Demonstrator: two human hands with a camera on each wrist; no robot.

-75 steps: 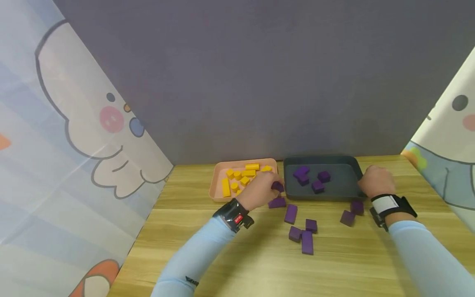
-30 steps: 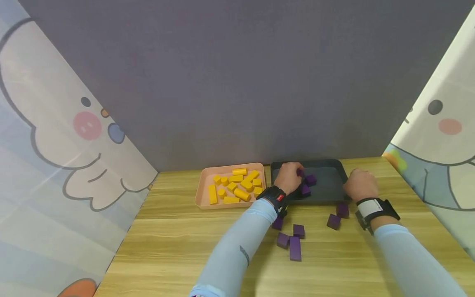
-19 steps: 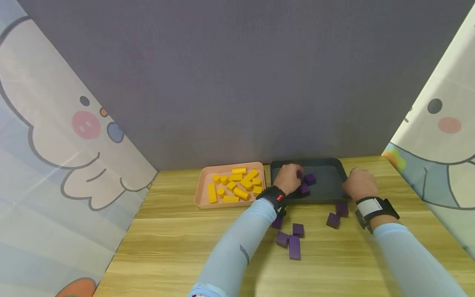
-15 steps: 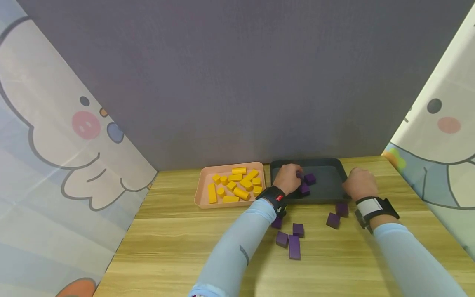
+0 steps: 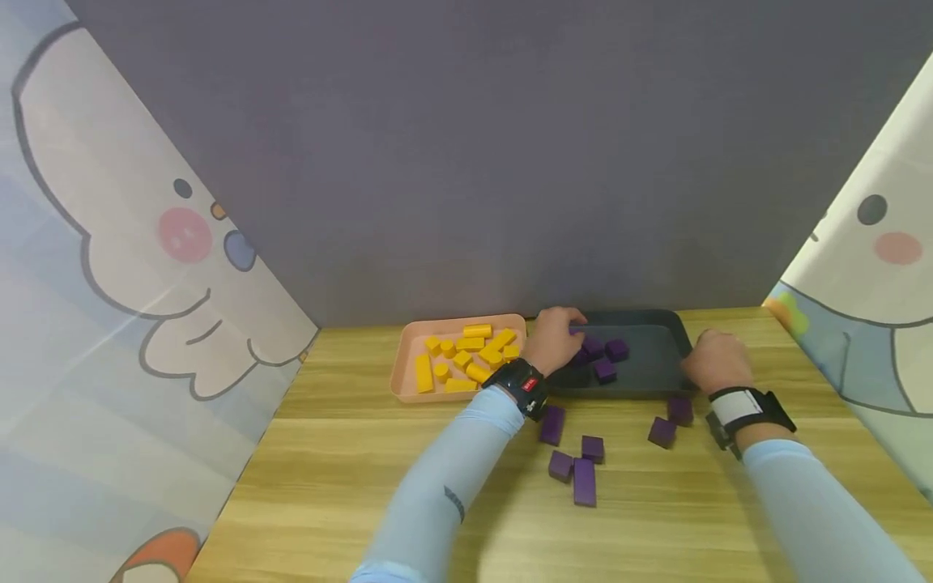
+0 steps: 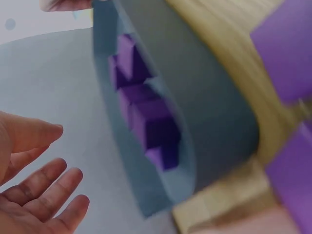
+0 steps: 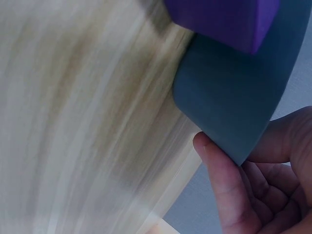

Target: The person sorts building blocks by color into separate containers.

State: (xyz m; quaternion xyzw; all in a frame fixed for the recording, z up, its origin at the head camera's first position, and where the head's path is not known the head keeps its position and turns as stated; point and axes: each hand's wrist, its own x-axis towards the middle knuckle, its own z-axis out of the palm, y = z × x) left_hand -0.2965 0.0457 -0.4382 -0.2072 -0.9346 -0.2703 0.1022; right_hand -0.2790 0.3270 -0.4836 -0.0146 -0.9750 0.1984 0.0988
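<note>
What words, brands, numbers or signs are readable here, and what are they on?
None can be read.
Red label on the black left wrist strap: too small and blurred.
Slim dark mark on the light-blue left sleeve: too small.
Purple rectangular blocks, yellow blocks, dark grey shallow tray, pale orange shallow tray: no lettering shows.

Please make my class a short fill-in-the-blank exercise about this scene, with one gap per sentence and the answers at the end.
1. The blocks visible in the peach tray are all ____.
2. The loose blocks on the wooden table are all ____.
3. The hand pinching the edge of the dark grey tray is the person's ____ one.
4. The left hand, its fingers relaxed, holds ____.

Missing words: yellow; purple; right; nothing.
</note>
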